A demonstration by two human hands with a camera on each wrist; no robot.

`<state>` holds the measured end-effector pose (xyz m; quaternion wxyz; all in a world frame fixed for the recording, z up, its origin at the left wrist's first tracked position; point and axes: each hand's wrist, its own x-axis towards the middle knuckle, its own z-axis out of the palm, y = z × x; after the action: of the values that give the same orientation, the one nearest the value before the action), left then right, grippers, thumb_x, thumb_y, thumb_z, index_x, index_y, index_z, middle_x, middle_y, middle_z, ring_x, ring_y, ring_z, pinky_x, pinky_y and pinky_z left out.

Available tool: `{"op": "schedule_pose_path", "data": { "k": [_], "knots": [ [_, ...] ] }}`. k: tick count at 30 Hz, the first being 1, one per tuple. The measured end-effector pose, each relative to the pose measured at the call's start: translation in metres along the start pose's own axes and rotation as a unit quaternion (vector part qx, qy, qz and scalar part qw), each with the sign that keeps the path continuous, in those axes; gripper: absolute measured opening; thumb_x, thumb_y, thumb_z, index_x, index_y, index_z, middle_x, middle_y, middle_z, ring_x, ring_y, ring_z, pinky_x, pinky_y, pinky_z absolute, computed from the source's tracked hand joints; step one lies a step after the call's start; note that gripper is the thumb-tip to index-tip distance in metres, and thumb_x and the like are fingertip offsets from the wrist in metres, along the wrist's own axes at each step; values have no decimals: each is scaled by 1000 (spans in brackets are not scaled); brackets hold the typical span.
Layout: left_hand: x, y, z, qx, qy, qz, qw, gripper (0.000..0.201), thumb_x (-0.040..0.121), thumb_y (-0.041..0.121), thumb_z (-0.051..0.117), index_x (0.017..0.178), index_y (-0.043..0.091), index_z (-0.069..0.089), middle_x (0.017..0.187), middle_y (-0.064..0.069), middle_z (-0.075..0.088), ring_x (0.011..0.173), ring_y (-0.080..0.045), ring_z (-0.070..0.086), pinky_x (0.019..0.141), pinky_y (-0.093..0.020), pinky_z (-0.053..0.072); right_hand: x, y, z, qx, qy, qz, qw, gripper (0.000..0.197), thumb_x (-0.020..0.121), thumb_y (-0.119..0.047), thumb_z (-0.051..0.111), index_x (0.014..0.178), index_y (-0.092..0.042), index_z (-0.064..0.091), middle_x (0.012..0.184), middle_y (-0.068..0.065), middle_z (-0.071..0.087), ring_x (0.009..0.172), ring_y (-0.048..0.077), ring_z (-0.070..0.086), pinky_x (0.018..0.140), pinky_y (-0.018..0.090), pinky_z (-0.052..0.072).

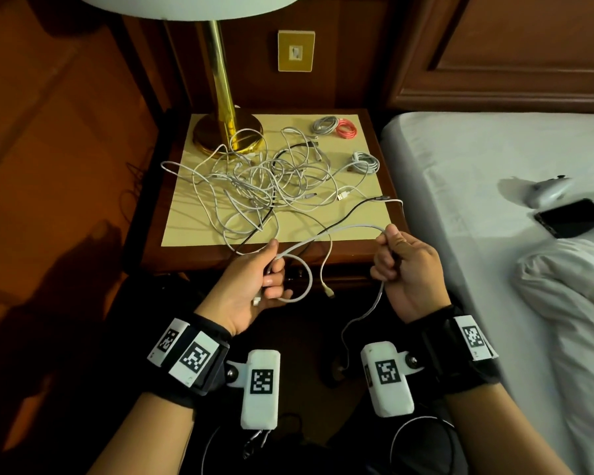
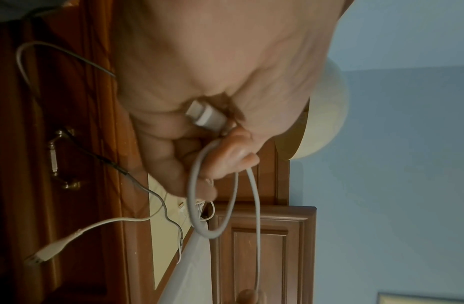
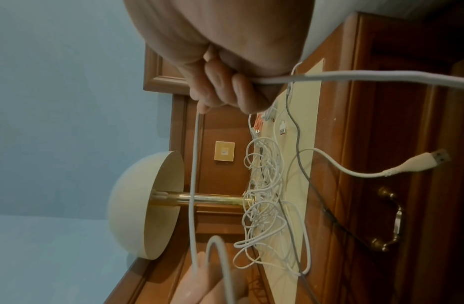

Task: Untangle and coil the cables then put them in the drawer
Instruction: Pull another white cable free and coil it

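Note:
A white cable (image 1: 343,229) stretches between both hands in front of the nightstand. My left hand (image 1: 268,279) grips a small loop of it (image 2: 199,205), with its white plug (image 2: 204,115) pressed into the palm. My right hand (image 1: 395,255) is fisted round the same cable (image 3: 355,76), whose tail hangs toward the floor. A tangle of white cables (image 1: 264,186) with one black cable (image 1: 350,209) lies on the cream mat. Behind it sit a grey coil (image 1: 324,125), a pink coil (image 1: 347,129) and a white coil (image 1: 366,162). The drawer (image 1: 343,272) below is closed, its brass handle (image 3: 391,220) showing.
A brass lamp (image 1: 225,97) stands at the mat's back left corner. Another white cable end (image 1: 326,286) dangles over the nightstand's front edge. The bed (image 1: 494,166) lies on the right, with a black phone (image 1: 571,217) and a white device (image 1: 547,192) on it.

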<state>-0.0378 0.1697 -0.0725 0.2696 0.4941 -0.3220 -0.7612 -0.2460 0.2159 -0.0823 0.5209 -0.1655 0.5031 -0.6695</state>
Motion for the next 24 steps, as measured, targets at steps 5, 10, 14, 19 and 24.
{"op": "schedule_pose_path", "data": {
  "k": [5,10,14,19,24],
  "knots": [
    [3,3,-4,-45,53,-10,998,40,96,30,48,59,13,45,42,7,28,31,-7,26,36,-18,35,1,9,-10,-37,2,39,999,30,99,-19,48,74,-2,55,45,1,35,35,10,25,39,20,21],
    [6,8,-14,-142,86,17,986,32,84,20,42,54,12,46,42,6,29,34,-7,22,35,-17,28,2,17,-14,-117,-20,82,990,22,91,-17,60,74,-4,57,49,3,39,38,11,28,40,21,23],
    [6,15,-19,-191,97,74,974,28,92,19,43,67,12,52,48,5,36,39,-8,27,51,-20,36,-6,21,-11,-203,-29,67,976,14,84,-5,67,72,-5,59,52,5,47,44,13,35,42,22,28],
    [9,14,-10,-187,81,148,968,32,102,26,39,78,15,57,52,8,37,46,-7,33,60,-23,27,-21,28,11,-388,-71,25,919,18,82,-10,73,73,5,66,50,5,55,40,7,39,40,16,30],
    [10,11,1,-74,90,242,963,35,103,21,38,76,11,57,54,6,42,50,-8,38,55,-19,33,-30,28,42,-500,-156,10,852,20,84,-13,72,70,1,68,50,5,59,33,2,43,42,10,34]
  ]
}}
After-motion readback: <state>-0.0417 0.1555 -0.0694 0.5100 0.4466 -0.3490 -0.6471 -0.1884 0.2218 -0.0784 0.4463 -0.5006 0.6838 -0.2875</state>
